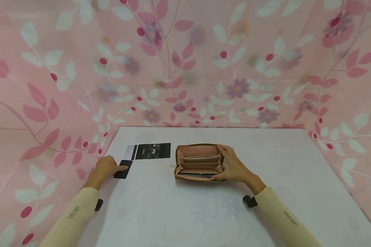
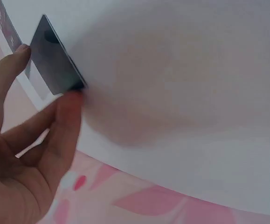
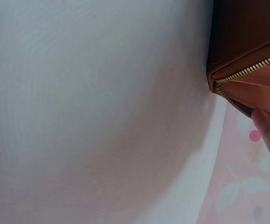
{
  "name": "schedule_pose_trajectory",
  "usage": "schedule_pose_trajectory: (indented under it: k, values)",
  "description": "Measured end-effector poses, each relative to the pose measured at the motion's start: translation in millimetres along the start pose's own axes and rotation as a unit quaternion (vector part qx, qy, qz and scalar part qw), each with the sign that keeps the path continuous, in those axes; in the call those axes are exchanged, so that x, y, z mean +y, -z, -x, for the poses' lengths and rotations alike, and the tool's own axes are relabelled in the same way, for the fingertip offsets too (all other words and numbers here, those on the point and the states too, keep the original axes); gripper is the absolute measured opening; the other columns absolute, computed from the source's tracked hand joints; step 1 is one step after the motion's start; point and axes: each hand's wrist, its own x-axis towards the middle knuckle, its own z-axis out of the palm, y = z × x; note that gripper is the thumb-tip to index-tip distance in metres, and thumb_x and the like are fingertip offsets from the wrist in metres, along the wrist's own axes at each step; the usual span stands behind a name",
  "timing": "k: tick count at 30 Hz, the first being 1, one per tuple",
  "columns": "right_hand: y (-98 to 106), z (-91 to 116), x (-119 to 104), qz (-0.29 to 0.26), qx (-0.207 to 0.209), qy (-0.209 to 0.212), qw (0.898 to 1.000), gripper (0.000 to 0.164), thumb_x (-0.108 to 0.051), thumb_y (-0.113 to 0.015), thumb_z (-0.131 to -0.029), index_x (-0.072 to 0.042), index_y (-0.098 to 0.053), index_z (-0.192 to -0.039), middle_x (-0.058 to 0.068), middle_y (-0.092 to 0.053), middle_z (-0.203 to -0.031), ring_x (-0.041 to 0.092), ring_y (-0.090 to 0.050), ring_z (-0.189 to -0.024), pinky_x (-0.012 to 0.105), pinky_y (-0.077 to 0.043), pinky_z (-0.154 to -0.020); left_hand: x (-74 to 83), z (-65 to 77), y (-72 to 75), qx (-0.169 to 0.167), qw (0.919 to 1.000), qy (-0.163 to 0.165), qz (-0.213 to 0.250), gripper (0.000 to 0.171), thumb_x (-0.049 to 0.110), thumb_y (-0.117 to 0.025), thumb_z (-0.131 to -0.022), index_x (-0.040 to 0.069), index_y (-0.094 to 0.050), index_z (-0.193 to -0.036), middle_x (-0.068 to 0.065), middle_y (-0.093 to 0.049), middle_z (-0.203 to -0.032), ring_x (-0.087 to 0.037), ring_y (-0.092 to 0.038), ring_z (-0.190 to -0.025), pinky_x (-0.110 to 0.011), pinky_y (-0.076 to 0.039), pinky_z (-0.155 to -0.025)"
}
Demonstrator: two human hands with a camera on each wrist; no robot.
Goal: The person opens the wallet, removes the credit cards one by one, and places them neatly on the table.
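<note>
In the head view my left hand (image 1: 105, 168) pinches a black card (image 1: 123, 169) near the table's left edge. The left wrist view shows the same card (image 2: 54, 60) tilted, thumb at one edge and fingers at another. My right hand (image 1: 236, 166) grips the right end of a zip-around wallet (image 1: 201, 151), which stands unzipped with its pinkish inner pockets facing up. A few card edges (image 1: 194, 175) show in the wallet's near slot. The right wrist view catches the wallet's brown outside (image 3: 246, 32), its gold zipper teeth (image 3: 251, 70) and part of the right fingers.
Left of the wallet, several cards lie in a row: black ones (image 1: 142, 151), one marked "Vip" (image 1: 153, 151), and a pale card with a dark stripe (image 1: 128, 152). All rest on a white-covered table (image 1: 185, 216). Pink floral cloth (image 1: 204, 68) hangs behind and at both sides.
</note>
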Motion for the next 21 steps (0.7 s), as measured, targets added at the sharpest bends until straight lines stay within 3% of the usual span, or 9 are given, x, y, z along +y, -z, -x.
schedule_pose_trajectory:
  k: [5, 12, 21]
  values:
    - [-0.6, -0.3, 1.0, 0.004, 0.001, 0.001, 1.000, 0.123, -0.063, -0.072, -0.046, -0.022, -0.004, -0.140, -0.001, -0.017, -0.138, 0.016, -0.017, -0.122, 0.043, -0.033, -0.089, 14.0, 2.4, -3.4, 0.037, 0.9979, -0.026, -0.046, 0.052, 0.046, -0.075, -0.058, 0.000, -0.053, -0.067, -0.008, -0.044, -0.055, -0.022, -0.043, -0.050, -0.030, -0.038, -0.045]
    - [-0.1, -0.8, 2.9, 0.010, 0.004, 0.005, 1.000, 0.123, -0.064, -0.071, -0.046, -0.021, -0.004, -0.140, 0.000, -0.018, -0.137, 0.016, -0.018, -0.121, 0.044, -0.033, -0.089, 17.4, 4.2, -2.9, 0.054, 0.9960, -0.045, -0.054, 0.046, 0.037, -0.076, -0.062, 0.000, -0.050, -0.067, -0.008, -0.048, -0.057, -0.022, -0.045, -0.053, -0.034, -0.040, -0.050]
    - [-1.2, 0.1, 2.7, 0.008, 0.000, 0.001, 1.000, 0.122, -0.064, -0.071, -0.047, -0.023, -0.003, -0.140, -0.002, -0.015, -0.139, 0.017, -0.017, -0.123, 0.045, -0.033, -0.089, 23.2, 4.7, -5.2, 0.050, 0.9975, -0.023, -0.046, 0.052, 0.044, -0.074, -0.063, -0.004, -0.055, -0.074, -0.010, -0.046, -0.056, -0.021, -0.045, -0.049, -0.029, -0.040, -0.043]
